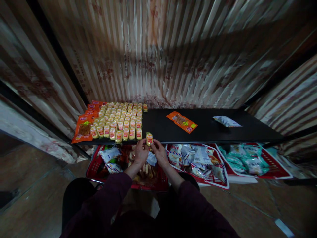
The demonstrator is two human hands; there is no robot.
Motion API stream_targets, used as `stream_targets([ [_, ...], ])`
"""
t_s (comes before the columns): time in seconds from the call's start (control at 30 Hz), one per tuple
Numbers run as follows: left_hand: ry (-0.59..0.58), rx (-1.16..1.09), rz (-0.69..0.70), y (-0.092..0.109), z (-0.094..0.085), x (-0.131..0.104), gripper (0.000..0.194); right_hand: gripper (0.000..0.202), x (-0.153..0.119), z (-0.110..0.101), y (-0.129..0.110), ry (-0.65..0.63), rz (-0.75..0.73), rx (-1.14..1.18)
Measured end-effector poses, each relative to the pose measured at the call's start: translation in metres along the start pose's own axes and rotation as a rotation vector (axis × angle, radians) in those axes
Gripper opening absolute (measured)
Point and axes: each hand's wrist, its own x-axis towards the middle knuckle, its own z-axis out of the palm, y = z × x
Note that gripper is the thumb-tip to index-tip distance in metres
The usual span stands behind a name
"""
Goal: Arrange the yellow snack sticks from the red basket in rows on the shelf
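Observation:
Between my hands, at the front edge of the black shelf (158,127), is a small yellow packet (149,139) with a red and white label, standing upright. My left hand (141,153) pinches its left side, and my right hand (159,152) has its fingertips on the right side. Just left of it, many similar yellow packets (126,124) stand in tight rows on the shelf. Orange bags (83,129) lie at the shelf's left end. Another orange bag (182,121) lies flat at mid-shelf, and a white packet (226,121) is farther right.
Below the shelf's front edge, a red basket (92,167) holds mixed packets under my hands. A second basket (226,180) holds white packets, and a third basket (279,165) holds green ones. A striped curtain (153,59) hangs behind, between black posts.

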Motion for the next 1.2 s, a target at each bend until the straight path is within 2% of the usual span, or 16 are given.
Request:
stream_targets([
  [0.27, 0.042, 0.015, 0.018, 0.002, 0.008, 0.016, 0.033, 0.047, 0.018, 0.003, -0.010, -0.003, 0.012, 0.026],
  [0.57, 0.038, 0.129, 0.041, 0.004, 0.013, 0.033, 0.029, 0.044, 0.040, 0.007, -0.004, 0.011, -0.003, 0.021],
  [0.93, 0.003, 0.260, -0.013, 0.016, 0.013, 0.046, 0.034, 0.041, 0.058, 0.010, 0.000, 0.019, 0.005, 0.025],
  [1.2, 0.002, 0.242, -0.034, 0.025, 0.016, 0.058, 0.036, 0.038, 0.078, 0.010, 0.006, 0.028, -0.031, -0.026],
])
